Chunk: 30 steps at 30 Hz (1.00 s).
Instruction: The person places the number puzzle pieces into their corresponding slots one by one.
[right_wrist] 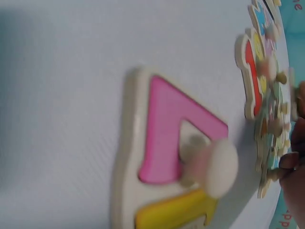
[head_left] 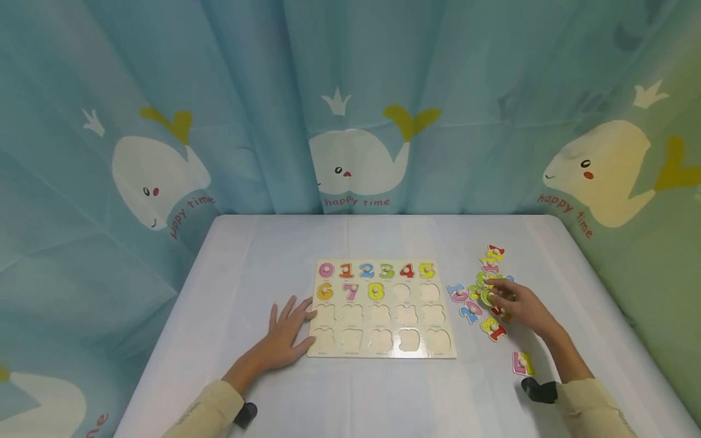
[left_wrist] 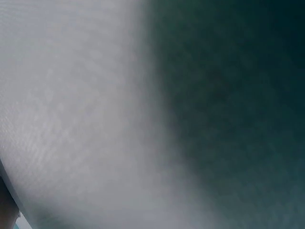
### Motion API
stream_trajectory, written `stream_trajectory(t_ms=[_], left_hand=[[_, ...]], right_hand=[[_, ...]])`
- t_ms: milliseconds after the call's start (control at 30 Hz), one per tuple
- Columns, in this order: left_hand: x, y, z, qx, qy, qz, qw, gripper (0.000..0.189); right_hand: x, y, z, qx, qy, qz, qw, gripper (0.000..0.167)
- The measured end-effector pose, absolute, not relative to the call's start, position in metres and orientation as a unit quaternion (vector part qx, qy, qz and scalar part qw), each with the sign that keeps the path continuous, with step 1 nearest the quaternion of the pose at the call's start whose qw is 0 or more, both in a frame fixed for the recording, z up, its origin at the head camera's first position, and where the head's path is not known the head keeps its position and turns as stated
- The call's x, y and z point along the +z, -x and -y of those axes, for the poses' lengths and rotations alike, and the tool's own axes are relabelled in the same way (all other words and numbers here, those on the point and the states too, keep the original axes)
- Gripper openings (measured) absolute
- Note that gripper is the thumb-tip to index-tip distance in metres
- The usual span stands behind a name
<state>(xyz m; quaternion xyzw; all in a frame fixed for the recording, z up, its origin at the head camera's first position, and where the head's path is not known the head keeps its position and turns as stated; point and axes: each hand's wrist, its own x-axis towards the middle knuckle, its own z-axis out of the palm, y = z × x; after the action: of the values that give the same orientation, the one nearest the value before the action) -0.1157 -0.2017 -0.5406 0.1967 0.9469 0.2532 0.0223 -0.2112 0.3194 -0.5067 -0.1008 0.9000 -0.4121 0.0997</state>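
A wooden number puzzle board point(head_left: 366, 316) lies flat on the white table. Knobbed numbers 0 to 8 fill its first slots; the other slots are bare recesses. My left hand point(head_left: 285, 339) rests with spread fingers along the board's left edge, thumb and fingertips at the rim. To the right of the board, my right hand point(head_left: 523, 307) is over a loose heap of knobbed number pieces. Its thumb and fingers pinch a round green piece point(head_left: 487, 297), whose number is partly hidden. In the right wrist view, fingertips point(right_wrist: 288, 161) show at the right edge among the knobs.
A pink-and-yellow two-digit piece point(head_left: 523, 363) lies apart, nearer me than the heap. More pieces trail off toward the back, with a red-and-yellow piece point(head_left: 495, 250) farthest. Blue curtains point(head_left: 252, 121) with whales hang around the table. The left wrist view is mostly blurred cloth.
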Motion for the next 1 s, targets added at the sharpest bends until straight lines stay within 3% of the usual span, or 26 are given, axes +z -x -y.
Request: stream_trajectory(t_ms=[200, 467, 1000], left_hand=[[-0.540, 0.115, 0.204, 0.253, -0.193, -0.948, 0.010, 0.049], [-0.541, 0.110, 0.207, 0.268, -0.180, -0.946, 0.009, 0.048], [-0.538, 0.114, 0.200, 0.246, -0.191, -0.950, 0.014, 0.048]], right_hand=[[-0.509, 0.215, -0.304, -0.408, 0.083, -0.909, 0.026, 0.043], [-0.507, 0.228, -0.279, -0.415, 0.114, -0.903, 0.001, 0.038], [-0.509, 0.229, -0.266, -0.395, 0.088, -0.914, 0.036, 0.042]])
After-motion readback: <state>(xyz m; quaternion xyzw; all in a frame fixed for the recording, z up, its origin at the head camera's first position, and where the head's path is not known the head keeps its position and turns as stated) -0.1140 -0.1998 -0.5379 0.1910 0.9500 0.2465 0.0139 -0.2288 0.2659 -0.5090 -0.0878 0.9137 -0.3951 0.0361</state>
